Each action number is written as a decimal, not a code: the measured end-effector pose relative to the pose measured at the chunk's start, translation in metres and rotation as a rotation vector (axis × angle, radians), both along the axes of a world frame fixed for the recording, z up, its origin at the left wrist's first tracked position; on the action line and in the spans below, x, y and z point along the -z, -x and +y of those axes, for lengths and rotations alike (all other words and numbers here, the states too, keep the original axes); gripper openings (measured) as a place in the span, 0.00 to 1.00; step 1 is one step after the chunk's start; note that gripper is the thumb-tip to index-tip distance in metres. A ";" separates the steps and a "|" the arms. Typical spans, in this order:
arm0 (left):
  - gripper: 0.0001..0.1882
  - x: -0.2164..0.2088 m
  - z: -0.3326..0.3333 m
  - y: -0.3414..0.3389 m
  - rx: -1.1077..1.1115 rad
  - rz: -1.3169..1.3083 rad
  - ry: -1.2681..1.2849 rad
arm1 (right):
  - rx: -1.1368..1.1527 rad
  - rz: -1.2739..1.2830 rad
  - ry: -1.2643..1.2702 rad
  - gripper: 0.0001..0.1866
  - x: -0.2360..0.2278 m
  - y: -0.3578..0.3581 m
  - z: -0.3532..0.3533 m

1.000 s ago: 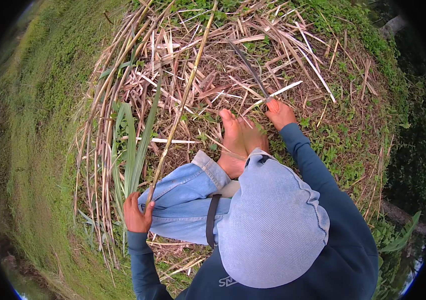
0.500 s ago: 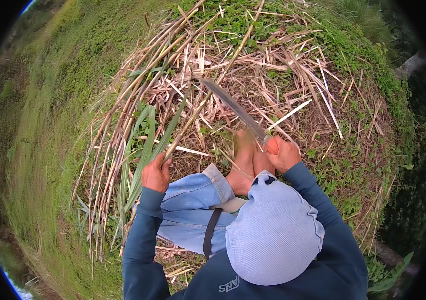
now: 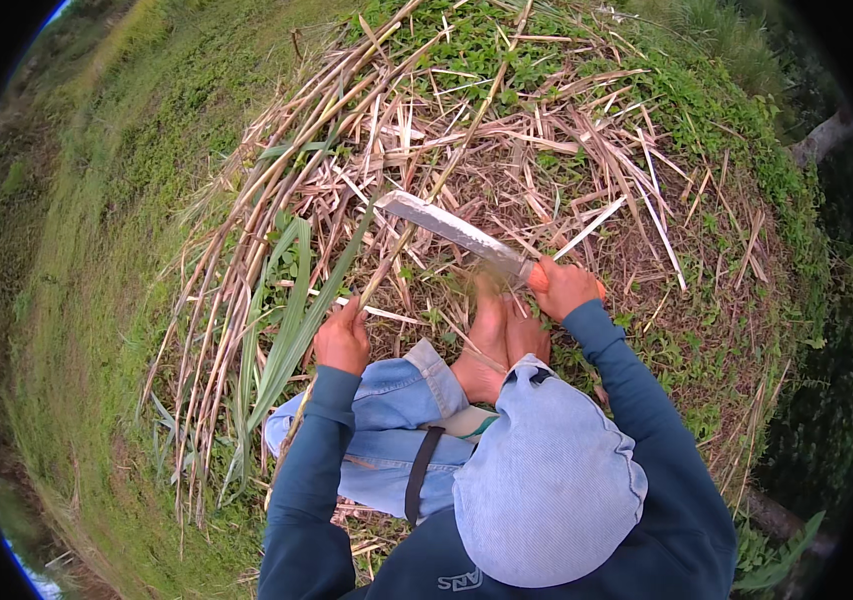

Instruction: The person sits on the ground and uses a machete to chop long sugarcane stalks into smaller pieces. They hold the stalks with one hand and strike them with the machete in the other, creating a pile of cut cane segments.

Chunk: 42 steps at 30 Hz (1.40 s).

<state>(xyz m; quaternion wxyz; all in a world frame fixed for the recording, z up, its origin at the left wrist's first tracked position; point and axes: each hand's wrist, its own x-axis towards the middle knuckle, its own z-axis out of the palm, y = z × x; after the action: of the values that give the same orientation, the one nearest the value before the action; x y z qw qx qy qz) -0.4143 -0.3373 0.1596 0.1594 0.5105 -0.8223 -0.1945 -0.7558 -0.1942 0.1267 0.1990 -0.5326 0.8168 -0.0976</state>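
A long, thin yellowish stalk (image 3: 472,126) runs from the far edge of the litter down to my left hand (image 3: 342,340). The fingers of that hand are wrapped round it, and its near end passes along my left forearm. My right hand (image 3: 563,291) grips the orange handle of a machete (image 3: 461,234). The blade points left and away from me, with its broad grey face showing, and crosses the stalk beyond my left hand. Whether the edge touches the stalk, I cannot tell. A small blurred patch hides part of my feet below the blade.
Long cut stalks (image 3: 246,225) lie in a pile on the left, with green leaf blades (image 3: 296,330) beside them. Dry split pieces (image 3: 536,135) litter the ground ahead. My bare feet (image 3: 486,340) are close below the machete. A trunk (image 3: 826,135) stands at the far right.
My left hand has shifted right with the stalk, bringing it closer to the machete. The machete has swung so its tip is further left and lower, its broad face now turned into view.
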 end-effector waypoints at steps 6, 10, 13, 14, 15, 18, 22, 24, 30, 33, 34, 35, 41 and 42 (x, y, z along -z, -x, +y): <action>0.13 -0.009 -0.010 0.012 -0.030 -0.115 -0.042 | -0.148 -0.028 -0.020 0.16 -0.019 -0.010 0.003; 0.14 0.002 -0.014 0.012 -0.019 -0.163 0.058 | -0.032 -0.081 -0.059 0.17 -0.034 -0.004 -0.008; 0.16 -0.022 -0.016 0.020 -0.030 -0.189 0.144 | -0.072 -0.172 0.000 0.15 -0.045 -0.018 -0.003; 0.17 -0.027 -0.017 0.015 -0.034 -0.205 0.172 | -0.137 -0.136 -0.041 0.15 -0.060 -0.020 -0.006; 0.17 -0.030 -0.018 0.009 -0.038 -0.223 0.200 | -0.202 -0.099 -0.080 0.15 -0.070 -0.021 -0.008; 0.19 -0.025 -0.015 -0.013 -0.037 -0.262 0.268 | -0.091 -0.073 -0.086 0.15 -0.061 -0.020 -0.020; 0.20 -0.022 -0.008 -0.037 -0.048 -0.236 0.335 | -0.105 -0.072 -0.117 0.14 -0.056 -0.011 -0.024; 0.20 -0.020 -0.005 -0.051 -0.051 -0.263 0.367 | -0.197 -0.065 -0.154 0.15 -0.061 -0.012 -0.027; 0.19 -0.010 0.010 -0.058 -0.072 -0.206 0.337 | -0.004 0.009 -0.074 0.15 -0.021 0.007 -0.034; 0.18 -0.016 0.017 -0.063 -0.134 -0.261 0.251 | -0.143 -0.040 -0.179 0.16 -0.038 -0.008 -0.030; 0.16 -0.014 0.018 -0.059 -0.155 -0.284 0.240 | -0.148 -0.027 -0.191 0.16 -0.036 -0.006 -0.028; 0.15 -0.012 0.019 -0.055 -0.175 -0.307 0.228 | -0.153 -0.013 -0.204 0.16 -0.033 -0.003 -0.026; 0.08 -0.006 0.018 -0.058 -0.197 -0.212 0.182 | -0.140 -0.003 -0.183 0.17 -0.039 0.000 -0.026; 0.07 -0.010 0.018 -0.060 -0.203 -0.194 0.178 | -0.273 0.020 -0.188 0.17 -0.045 -0.003 -0.024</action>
<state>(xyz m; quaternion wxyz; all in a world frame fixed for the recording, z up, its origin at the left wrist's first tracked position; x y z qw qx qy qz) -0.3547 -0.3192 0.1695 0.1426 0.5913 -0.7919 -0.0536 -0.7526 -0.2183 0.1713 0.2512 -0.6187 0.7443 0.0123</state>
